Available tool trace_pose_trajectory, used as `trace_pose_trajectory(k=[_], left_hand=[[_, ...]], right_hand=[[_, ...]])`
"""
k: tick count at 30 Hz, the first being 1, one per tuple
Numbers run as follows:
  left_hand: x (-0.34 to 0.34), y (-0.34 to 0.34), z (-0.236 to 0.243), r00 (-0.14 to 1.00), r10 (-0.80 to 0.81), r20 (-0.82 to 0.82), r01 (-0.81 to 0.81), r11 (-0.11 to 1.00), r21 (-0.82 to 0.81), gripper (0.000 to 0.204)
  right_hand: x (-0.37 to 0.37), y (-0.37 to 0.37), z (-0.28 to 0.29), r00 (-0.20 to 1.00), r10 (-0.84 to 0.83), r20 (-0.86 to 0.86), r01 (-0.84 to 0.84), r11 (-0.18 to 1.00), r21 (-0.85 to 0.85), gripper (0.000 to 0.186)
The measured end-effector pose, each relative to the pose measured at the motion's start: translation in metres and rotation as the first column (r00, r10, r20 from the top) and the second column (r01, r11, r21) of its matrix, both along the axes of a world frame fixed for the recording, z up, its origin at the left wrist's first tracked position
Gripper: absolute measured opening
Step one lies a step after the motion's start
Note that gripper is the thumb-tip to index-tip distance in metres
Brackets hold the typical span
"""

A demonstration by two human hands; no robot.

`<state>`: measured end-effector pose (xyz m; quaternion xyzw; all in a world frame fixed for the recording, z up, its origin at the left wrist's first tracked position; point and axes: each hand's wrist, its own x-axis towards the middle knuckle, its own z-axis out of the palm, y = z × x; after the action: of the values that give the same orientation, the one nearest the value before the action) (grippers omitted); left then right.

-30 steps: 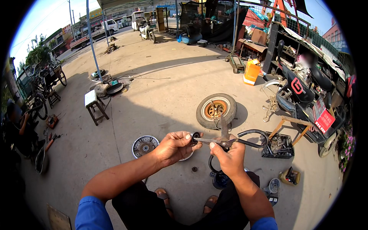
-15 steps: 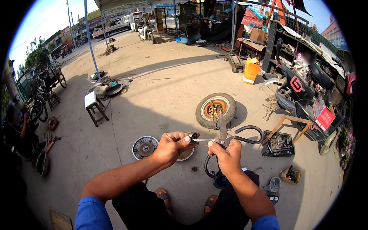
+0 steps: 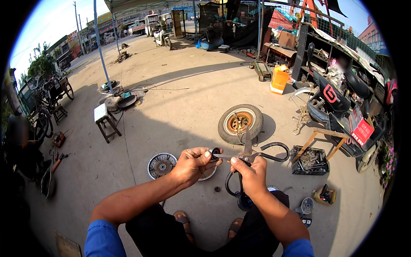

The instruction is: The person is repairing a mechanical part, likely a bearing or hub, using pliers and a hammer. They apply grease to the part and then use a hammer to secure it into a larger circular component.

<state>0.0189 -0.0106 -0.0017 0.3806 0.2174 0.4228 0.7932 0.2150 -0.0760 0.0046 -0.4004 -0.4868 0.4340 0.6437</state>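
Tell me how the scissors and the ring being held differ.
Size: the scissors are far larger than the ring.
Shape: the scissors have two pointed blades and looped black handles; the ring is round and dark.
Pose: the scissors are spread open in the right grip; the ring sits in the left grip, at one blade's tip.
Both are held above the ground.

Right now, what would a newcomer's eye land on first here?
Mid-frame: open black-handled scissors in the right hand, one blade reaching to the small dark ring pinched by the left hand. Just beyond, a tyred wheel with a copper-coloured centre. Farther off, right of it, an orange-and-white box.
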Motion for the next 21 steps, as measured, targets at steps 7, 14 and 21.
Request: trace_pose_trajectory(k=[7, 14, 21], left_hand=[[0.001, -0.002, 0.002, 1.000, 0.010, -0.013, -0.010, 1.000, 0.005, 0.011], [0.000, 0.002, -0.001, 0.994, -0.068, 0.088, 0.066, 0.997, 0.031, 0.014], [0.002, 0.000, 0.002, 0.987, -0.112, 0.117, 0.110, 0.994, 0.023, 0.014]], right_hand=[[0.000, 0.001, -0.004, 0.995, 0.038, -0.092, -0.044, 0.997, -0.065, 0.014], [0.001, 0.003, -0.001, 0.926, 0.094, -0.365, -0.210, 0.933, -0.291, 0.016], [0.005, 0.011, -0.013, 0.842, 0.153, -0.517, -0.372, 0.859, -0.352, 0.020]])
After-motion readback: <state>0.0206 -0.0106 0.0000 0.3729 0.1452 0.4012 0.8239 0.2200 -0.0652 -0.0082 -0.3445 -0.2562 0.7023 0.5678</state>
